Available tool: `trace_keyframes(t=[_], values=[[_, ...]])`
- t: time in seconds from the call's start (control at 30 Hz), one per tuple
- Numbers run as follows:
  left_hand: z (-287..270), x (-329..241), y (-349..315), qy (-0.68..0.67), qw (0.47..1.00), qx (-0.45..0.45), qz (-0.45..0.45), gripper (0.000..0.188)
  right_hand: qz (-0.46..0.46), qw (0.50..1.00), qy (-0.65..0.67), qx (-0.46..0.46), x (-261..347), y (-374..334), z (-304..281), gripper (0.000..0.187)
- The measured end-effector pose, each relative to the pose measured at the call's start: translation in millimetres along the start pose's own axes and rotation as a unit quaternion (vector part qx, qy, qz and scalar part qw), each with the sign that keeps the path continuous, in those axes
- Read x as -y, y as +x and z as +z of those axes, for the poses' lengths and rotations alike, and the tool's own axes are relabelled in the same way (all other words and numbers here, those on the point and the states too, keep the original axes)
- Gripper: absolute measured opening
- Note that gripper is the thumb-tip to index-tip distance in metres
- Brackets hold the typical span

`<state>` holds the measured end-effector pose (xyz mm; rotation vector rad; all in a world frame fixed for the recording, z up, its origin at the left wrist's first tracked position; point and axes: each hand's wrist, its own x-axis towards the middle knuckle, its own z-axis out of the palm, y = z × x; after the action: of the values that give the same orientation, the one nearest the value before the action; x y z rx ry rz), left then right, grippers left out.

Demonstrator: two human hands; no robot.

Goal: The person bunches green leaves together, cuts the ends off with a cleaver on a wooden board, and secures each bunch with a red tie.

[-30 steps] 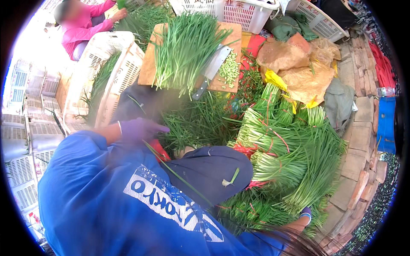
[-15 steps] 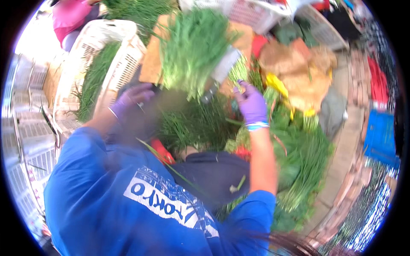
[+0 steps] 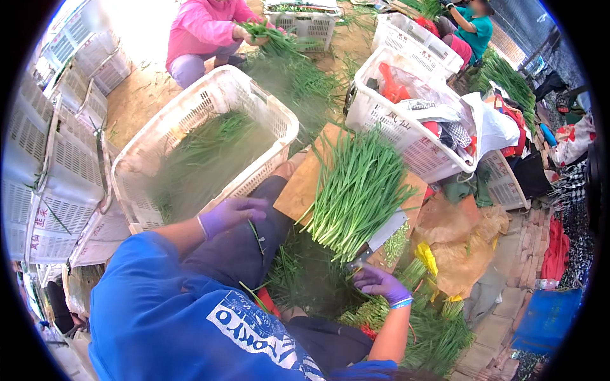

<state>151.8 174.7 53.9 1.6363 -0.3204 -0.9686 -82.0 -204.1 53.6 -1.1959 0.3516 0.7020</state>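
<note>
A bundle of long green garlic chives (image 3: 359, 190) lies across a wooden board (image 3: 298, 193), its pale stem ends toward me. Beside those ends rests a knife (image 3: 386, 231) with a broad blade and dark handle, and short cut stem pieces (image 3: 395, 246) sit to its right. My right hand (image 3: 381, 284), in a purple glove, is just below the knife handle with its fingers apart; it does not grip the handle. My left hand (image 3: 234, 214), also gloved in purple, hovers empty over my left thigh, fingers stretched out, between the board and a white basket (image 3: 289, 130).
Loose greens fill part of that basket. More chives (image 3: 438, 343) lie at my right, near brown sacking (image 3: 473, 247). A white crate (image 3: 413, 136) with bags stands beyond the board. A person in pink (image 3: 203, 28) holds greens ahead; another person (image 3: 475, 28) sits far right.
The view has tilted up, showing more of the baskets and people ahead. My right hand has moved left from beside the cut pieces to just below the knife handle. The chives stay on the board.
</note>
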Motion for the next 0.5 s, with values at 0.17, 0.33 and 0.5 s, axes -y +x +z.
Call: trace_keyframes(t=[0.17, 0.33, 0.5], values=[[42, 1, 92, 0.040, 0.994, -0.094, 0.038, 0.087, -0.212, 0.859, 0.249, -0.395, -35, 57, -17, 0.045], [77, 53, 179, 0.155, 0.977, -0.140, 0.035, 0.108, -0.188, 0.829, 0.112, -0.514, -35, 139, -3, 0.057], [136, -28, 152, 0.097, 0.992, -0.085, 0.003, 0.119, -0.193, 0.820, 0.213, -0.496, -8, 169, 8, 0.070]])
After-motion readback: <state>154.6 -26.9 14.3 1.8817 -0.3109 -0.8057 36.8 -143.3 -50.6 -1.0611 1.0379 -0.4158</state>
